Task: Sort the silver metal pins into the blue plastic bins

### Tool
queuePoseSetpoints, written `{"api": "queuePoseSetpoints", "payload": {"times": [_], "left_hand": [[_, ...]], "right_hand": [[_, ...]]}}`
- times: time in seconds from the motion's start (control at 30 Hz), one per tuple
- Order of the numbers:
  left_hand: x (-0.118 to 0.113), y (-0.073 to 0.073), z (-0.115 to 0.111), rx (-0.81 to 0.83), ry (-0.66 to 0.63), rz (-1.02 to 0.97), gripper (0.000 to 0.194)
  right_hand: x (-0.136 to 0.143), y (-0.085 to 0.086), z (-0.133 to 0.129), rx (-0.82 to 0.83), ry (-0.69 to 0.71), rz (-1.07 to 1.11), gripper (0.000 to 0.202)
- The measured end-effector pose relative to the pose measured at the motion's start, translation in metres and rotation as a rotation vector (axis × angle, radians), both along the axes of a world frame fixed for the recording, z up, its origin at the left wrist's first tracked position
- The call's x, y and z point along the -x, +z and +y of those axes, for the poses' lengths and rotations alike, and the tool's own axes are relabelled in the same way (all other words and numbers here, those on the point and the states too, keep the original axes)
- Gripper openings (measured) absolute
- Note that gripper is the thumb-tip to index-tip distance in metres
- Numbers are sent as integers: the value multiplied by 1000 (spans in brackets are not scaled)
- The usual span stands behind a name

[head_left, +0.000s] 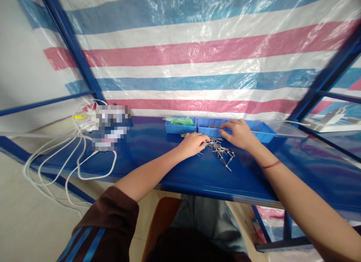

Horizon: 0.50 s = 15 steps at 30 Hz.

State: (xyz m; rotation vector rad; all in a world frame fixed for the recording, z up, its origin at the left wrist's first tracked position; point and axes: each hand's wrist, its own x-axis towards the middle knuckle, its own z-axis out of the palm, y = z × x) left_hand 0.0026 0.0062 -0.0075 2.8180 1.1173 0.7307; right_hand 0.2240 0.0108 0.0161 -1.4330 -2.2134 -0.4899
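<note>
While the left hand (194, 144) curls over the left side of a loose heap of thin metal pins (221, 150), its thumb and fingertips are close together; whether they pinch a pin, I cannot tell. Just right of that hand, the pins sprawl over the blue table (180, 173), and a few more poke out around it. The right hand (238, 134), thumb and fingers apart, reaches past the heap to the right end of the middle bin (207, 131); a few slim pieces lie in this bin, just left of its fingertips. Beyond the left hand, slightly to its left, sits the left bin (177, 129), holding green items (182, 121). Behind the right hand, extending to its right, is the right bin (261, 135).
</note>
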Motion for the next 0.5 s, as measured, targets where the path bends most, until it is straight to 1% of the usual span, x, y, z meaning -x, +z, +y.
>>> {"api": "queuePoseSetpoints", "payload": {"times": [0.1,0.17,0.23,0.3,0.4,0.5], "left_hand": [[-1,0,-1,-20,22,-68,23],[-1,1,0,-16,12,-162,23],[-2,2,1,0,-25,-264,23],[-2,2,3,8,-59,-335,23],[-1,3,4,6,-66,-376,23],[-2,3,4,25,-56,-401,22]], "right_hand": [[7,3,-5,-7,46,51,31],[12,6,-9,-7,131,72,27],[19,9,-13,52,233,109,24],[26,10,-17,160,309,161,21],[34,9,-21,292,344,202,21],[36,5,-20,330,342,244,23]]}}
